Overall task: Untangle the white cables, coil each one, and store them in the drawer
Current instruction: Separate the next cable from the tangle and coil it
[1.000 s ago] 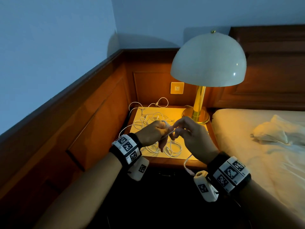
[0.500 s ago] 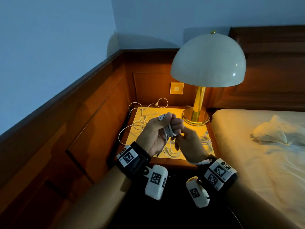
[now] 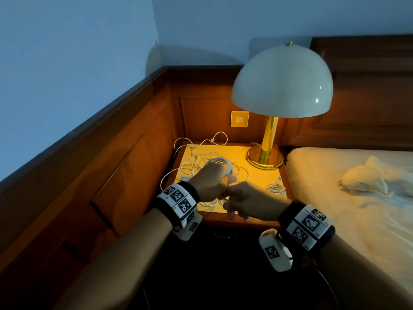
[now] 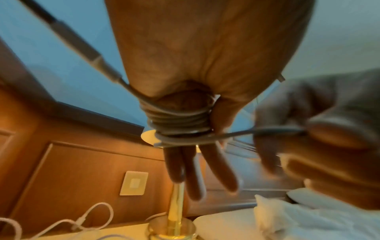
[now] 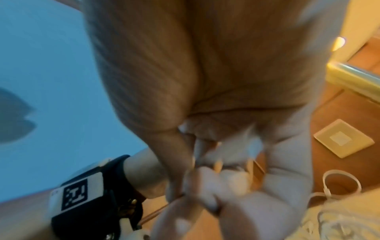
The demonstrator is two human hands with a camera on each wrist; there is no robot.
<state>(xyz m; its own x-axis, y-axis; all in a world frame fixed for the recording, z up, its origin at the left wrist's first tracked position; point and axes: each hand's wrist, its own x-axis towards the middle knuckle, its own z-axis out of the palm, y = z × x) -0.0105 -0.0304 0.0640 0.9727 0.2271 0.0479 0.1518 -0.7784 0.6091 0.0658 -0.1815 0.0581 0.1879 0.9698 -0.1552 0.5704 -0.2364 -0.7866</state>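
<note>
Lamplit wooden desk (image 3: 257,175), loose white cables (image 3: 196,164) waiting: left hand (image 3: 210,184) straight-fingered inside its white cable coil (image 4: 179,123), right hand (image 3: 250,201) pinching the tail, next wrap needs tension.

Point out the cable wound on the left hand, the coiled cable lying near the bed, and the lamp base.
wound cable (image 4: 177,125), left wrist view, middle of the wraps.
coiled cable (image 3: 276,188), head view, its loops.
lamp base (image 3: 264,158), head view, brass foot.
</note>
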